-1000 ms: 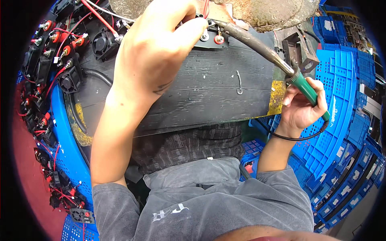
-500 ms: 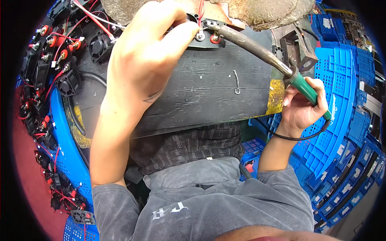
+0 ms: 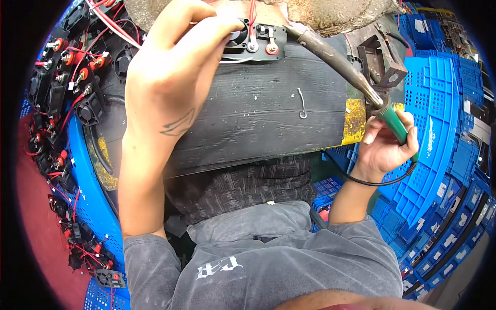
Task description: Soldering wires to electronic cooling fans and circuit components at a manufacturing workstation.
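Note:
My right hand (image 3: 385, 144) grips the green handle of a soldering iron (image 3: 336, 62), its long metal shaft pointing up and left. The iron's tip lies just right of a small black fan panel (image 3: 268, 39), apart from its terminals. Two screw terminals, one with a red ring, and red wires (image 3: 252, 13) show on the panel. My left hand (image 3: 181, 57) is closed at the panel's left end, thumb and fingers pinched over the fan. What they pinch is hidden. A thin pale strand (image 3: 237, 61) runs out from below that hand along the panel's lower edge.
Beneath lies a dark, scuffed board (image 3: 258, 108) with a bent pale wire hook (image 3: 302, 103). A metal bracket (image 3: 382, 59) stands right of the board. Many fan assemblies with red wires (image 3: 62, 103) crowd the left, over a blue crate (image 3: 88, 160). Blue crates (image 3: 431, 113) fill the right.
The soldering iron's tip has moved right, off the panel's terminals to beside its edge. My left hand has shifted left, showing more of the panel and fan.

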Action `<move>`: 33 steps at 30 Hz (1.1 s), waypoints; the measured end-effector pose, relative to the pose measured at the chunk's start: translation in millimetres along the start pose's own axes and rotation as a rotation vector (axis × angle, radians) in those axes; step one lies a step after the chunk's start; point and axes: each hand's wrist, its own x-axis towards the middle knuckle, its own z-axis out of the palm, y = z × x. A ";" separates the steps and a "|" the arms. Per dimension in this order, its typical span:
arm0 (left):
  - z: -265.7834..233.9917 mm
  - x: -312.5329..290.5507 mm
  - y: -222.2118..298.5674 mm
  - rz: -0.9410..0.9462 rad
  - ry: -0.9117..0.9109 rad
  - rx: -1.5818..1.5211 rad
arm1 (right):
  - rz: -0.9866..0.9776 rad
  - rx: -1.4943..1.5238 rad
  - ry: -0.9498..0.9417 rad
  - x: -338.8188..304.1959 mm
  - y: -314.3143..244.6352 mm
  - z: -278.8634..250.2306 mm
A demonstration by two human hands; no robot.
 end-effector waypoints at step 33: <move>-1.9 -11.0 -12.4 -0.285 -0.312 -0.030 | -0.011 0.205 0.021 -27.7 54.8 -3.7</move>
